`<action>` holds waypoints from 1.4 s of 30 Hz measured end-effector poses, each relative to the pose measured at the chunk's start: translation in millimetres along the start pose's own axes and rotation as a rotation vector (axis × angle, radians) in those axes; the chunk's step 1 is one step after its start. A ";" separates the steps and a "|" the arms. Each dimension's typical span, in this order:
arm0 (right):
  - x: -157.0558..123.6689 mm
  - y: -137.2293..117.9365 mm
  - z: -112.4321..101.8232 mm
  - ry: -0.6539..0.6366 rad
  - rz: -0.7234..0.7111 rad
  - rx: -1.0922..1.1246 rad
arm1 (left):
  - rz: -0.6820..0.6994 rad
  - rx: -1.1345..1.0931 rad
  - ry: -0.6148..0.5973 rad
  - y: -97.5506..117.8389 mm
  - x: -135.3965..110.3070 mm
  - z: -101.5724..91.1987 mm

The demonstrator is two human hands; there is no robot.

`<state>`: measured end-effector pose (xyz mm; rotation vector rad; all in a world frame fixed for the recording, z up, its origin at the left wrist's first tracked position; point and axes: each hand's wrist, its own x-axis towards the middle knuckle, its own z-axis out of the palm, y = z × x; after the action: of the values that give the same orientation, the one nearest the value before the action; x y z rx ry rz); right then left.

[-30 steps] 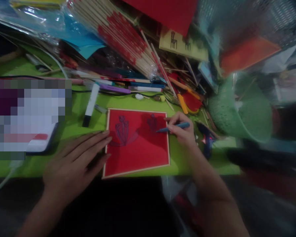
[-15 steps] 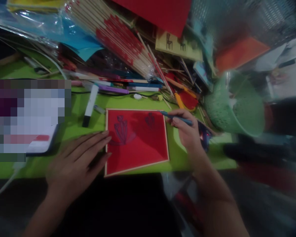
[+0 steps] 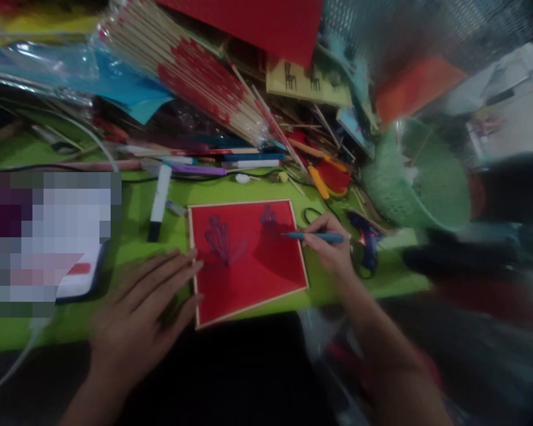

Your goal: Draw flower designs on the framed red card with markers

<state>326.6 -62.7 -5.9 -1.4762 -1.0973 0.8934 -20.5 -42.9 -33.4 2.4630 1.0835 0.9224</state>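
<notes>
A red card with a thin pale wooden border lies on the green tabletop. Dark flower drawings mark it, a larger one on the left and a smaller one at the upper right. My right hand pinches a blue pen at the card's right edge, its tip over the card just below the smaller flowers. Whether the tip touches the surface I cannot tell. My left hand lies flat with fingers stretched, fingertips on the card's left border.
A phone with a blurred-out screen and white cable is at left, near a white marker. Behind lie pens, orange-handled scissors and bundled sticks. A glue gun and a green basket stand at right.
My right hand has brought the pen down and left, from the card's upper right corner to below the smaller flowers. My left hand stays at the left border. The whole view has shifted slightly.
</notes>
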 end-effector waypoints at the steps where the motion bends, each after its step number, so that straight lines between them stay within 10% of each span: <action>1: -0.1 -0.4 -0.1 0.004 -0.003 -0.017 | 0.037 -0.040 -0.018 -0.3 -0.1 -2.7; 7: -1.8 -0.7 0.4 -0.007 -0.008 -0.021 | 0.282 -0.086 -0.193 -1.8 5.3 -6.8; 42: 0.3 -2.3 3.8 0.053 -0.024 -0.182 | 0.289 -0.085 -0.189 -2.6 10.9 -5.7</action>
<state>322.7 -61.2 -4.3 -1.6232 -1.1794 0.7489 -20.2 -33.0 -25.7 2.6149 0.6249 0.7736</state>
